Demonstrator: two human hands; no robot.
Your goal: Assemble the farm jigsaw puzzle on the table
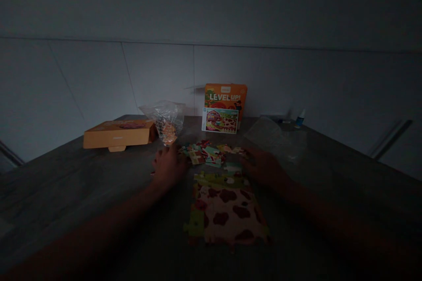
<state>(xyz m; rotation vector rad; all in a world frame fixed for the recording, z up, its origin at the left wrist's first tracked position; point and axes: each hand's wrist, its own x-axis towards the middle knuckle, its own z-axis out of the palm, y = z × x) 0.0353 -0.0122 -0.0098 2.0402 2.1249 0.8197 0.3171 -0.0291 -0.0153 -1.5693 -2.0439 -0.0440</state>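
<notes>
In the dim head view, a joined puzzle section (pixel 231 210) with a brown-spotted cow pattern lies on the table, nearest to me. Beyond it is a heap of loose puzzle pieces (pixel 211 154). My left hand (pixel 169 164) rests at the heap's left side, its fingers bent; what lies under them is hidden. At the right side of the heap is my right hand (pixel 262 164), dark and blurred, with its fingertips near the pieces. Whether it holds one cannot be made out.
An orange box (pixel 118 134) and a clear bag with pieces (pixel 169 129) stand back left. A picture card (pixel 220 120) leans on an orange "LEVEL UP!" box (pixel 226 92). Clear plastic (pixel 277 136) and a small bottle (pixel 300 119) are at right.
</notes>
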